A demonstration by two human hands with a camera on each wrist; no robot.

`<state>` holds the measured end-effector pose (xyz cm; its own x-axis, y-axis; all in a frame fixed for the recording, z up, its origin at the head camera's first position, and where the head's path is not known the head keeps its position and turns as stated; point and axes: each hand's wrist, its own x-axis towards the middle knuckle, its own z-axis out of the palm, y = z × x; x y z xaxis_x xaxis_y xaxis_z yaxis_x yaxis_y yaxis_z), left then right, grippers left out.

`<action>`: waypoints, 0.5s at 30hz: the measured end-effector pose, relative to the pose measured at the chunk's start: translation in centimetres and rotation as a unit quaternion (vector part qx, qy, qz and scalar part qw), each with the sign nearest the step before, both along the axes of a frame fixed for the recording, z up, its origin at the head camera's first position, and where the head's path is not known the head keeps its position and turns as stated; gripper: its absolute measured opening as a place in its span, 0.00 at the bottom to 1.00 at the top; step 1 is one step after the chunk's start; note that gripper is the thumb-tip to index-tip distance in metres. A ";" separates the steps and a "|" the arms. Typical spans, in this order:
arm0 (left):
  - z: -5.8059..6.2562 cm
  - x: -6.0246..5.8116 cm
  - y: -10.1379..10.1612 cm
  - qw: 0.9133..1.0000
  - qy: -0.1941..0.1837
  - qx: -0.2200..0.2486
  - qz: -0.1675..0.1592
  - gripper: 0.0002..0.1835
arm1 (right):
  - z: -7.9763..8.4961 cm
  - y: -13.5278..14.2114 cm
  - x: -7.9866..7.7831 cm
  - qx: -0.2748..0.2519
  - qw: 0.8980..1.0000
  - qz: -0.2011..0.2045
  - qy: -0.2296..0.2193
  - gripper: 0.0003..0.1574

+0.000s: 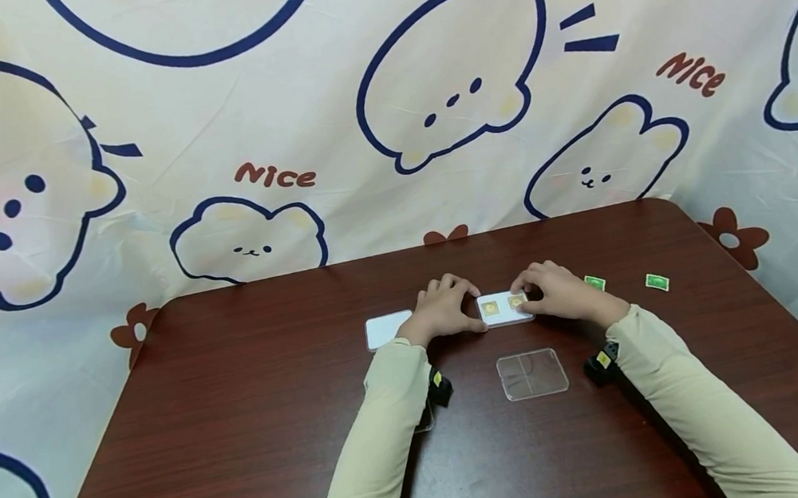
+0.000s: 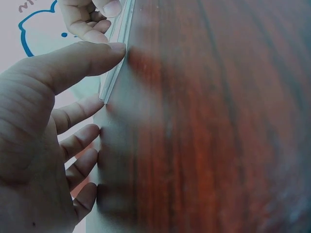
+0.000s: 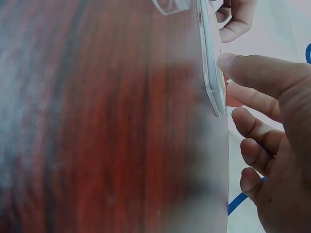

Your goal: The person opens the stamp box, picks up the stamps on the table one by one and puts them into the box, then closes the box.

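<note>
Head view: from above on the person's side, facing forward and down; the farthest back, taking in the bench (image 1: 243,424), both hands and the patterned cloth (image 1: 271,117) behind.
Left wrist view: low and close beside the left hand (image 1: 444,306), turned sideways — bench at right, cloth at left.
Right wrist view: equally near the right hand (image 1: 562,291), roughly mirrored — bench at left, cloth at right.
White tray: shared by all three; seen from above by the head, nearly edge-on from each wrist.
Opposite fingers: at the top of both wrist views.
</note>
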<state>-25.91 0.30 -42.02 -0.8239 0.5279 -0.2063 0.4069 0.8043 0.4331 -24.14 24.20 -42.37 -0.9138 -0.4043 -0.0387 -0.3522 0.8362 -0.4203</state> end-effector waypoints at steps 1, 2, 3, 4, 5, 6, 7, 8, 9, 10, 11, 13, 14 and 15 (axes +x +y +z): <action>0.0 0.0 0.0 1.000 0.000 0.000 -0.001 0.30 | 0.0 0.0 0.1 0.000 1.000 -0.002 -0.001 0.16; 0.0 0.0 0.0 1.000 0.000 -0.001 -0.002 0.30 | 0.1 0.0 0.2 -0.001 1.000 -0.003 -0.002 0.17; 0.0 0.0 0.0 1.000 -0.001 -0.002 -0.003 0.31 | 0.2 -0.1 0.2 -0.003 1.000 -0.003 -0.001 0.17; 0.0 0.0 0.0 1.000 -0.002 -0.003 -0.004 0.31 | 0.2 -0.1 0.3 -0.005 1.000 -0.006 -0.001 0.16; 0.0 0.0 0.0 1.000 -0.001 -0.004 -0.005 0.32 | 0.2 -0.1 0.3 -0.006 1.000 -0.007 0.000 0.16; 0.1 0.0 0.0 1.000 -0.002 -0.003 -0.006 0.33 | 0.2 -0.1 0.4 -0.008 1.000 -0.008 0.002 0.16; 0.1 0.0 -0.1 1.000 -0.003 -0.002 -0.006 0.33 | 0.2 0.0 0.4 -0.009 1.000 -0.010 0.003 0.16; 0.2 -0.1 -0.1 1.000 -0.004 0.000 -0.005 0.34 | 0.2 0.0 0.4 -0.012 1.000 -0.010 0.006 0.15; 0.2 -0.2 -0.2 1.000 -0.005 0.003 -0.006 0.34 | 0.2 0.1 0.4 -0.014 1.000 -0.009 0.009 0.15; 0.3 -0.2 -0.2 1.000 -0.007 0.008 -0.006 0.34 | 0.2 0.2 0.4 -0.016 1.000 -0.011 0.011 0.15; 0.4 -0.3 -0.3 1.000 -0.009 0.015 -0.006 0.33 | 0.2 0.4 0.4 -0.018 1.000 -0.011 0.013 0.15; 0.5 -0.4 -0.5 0.999 -0.018 0.031 -0.008 0.31 | 0.2 0.7 0.4 -0.024 1.000 -0.013 0.015 0.15; 0.6 -0.5 -0.7 0.999 -0.023 0.041 -0.009 0.30 | 0.3 0.9 0.4 -0.026 0.999 -0.014 0.016 0.15; 0.6 -0.6 -0.8 0.998 -0.029 0.053 -0.009 0.29 | 0.4 1.1 0.4 -0.027 0.999 -0.017 0.015 0.16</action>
<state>-26.53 -0.54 -41.44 -0.8030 0.5634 -0.1945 0.3924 0.7454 0.5390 -23.73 25.25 -42.01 -0.9272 -0.3744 0.0096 -0.3375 0.8243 -0.4545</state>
